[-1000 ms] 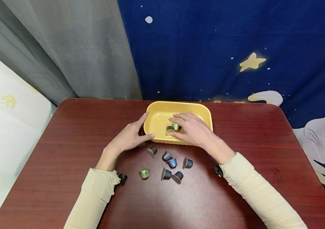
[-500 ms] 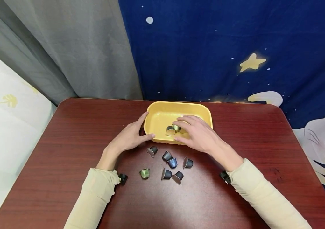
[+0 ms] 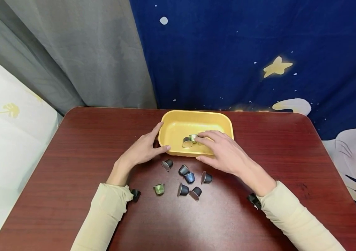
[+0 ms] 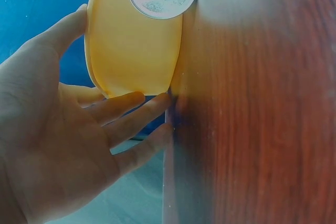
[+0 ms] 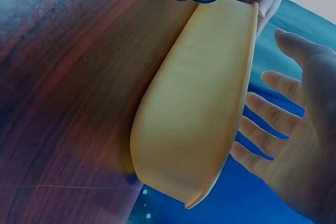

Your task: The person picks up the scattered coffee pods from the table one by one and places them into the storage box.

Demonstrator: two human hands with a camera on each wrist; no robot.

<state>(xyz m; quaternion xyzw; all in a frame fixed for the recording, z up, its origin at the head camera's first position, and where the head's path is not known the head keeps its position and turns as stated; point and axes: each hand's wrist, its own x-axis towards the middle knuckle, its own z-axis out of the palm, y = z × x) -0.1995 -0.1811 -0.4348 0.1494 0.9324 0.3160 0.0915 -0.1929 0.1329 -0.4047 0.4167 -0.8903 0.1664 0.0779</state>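
- Leftmost in the head view, the left hand (image 3: pixel 140 151) lies with fingers straight against the left end of the yellow tray (image 3: pixel 178 120); thumb along the near wall, fingers round the corner. The left wrist view shows the fingers (image 4: pixel 123 106) spread flat on the tray's wall (image 4: pixel 134 45), not clamped.
- Centre frame, the tray sits on the brown table (image 3: pixel 71 146), near its far edge. It looks like thin moulded plastic: light, a little flexible, liable to slide on the glossy wood, so bracing it at the rim or the end wall seems sensible.
- Below the tray, seven coffee capsules (image 3: pixel 189 177) lie loose on the table: six dark, and one green (image 3: pixel 158 189) at the left of the group. They look small, light, smooth and apt to roll; pinching one across its tapered sides should work best.
- Inside the tray I count two capsules (image 3: pixel 187 142) plainly; a third may hide behind the fingers.
- Right of centre, the right hand (image 3: pixel 225 153) hovers over the tray's near right part, fingers relaxed and spread, holding nothing; the right wrist view shows the open palm (image 5: pixel 299 145) beside the tray (image 5: pixel 199 103).
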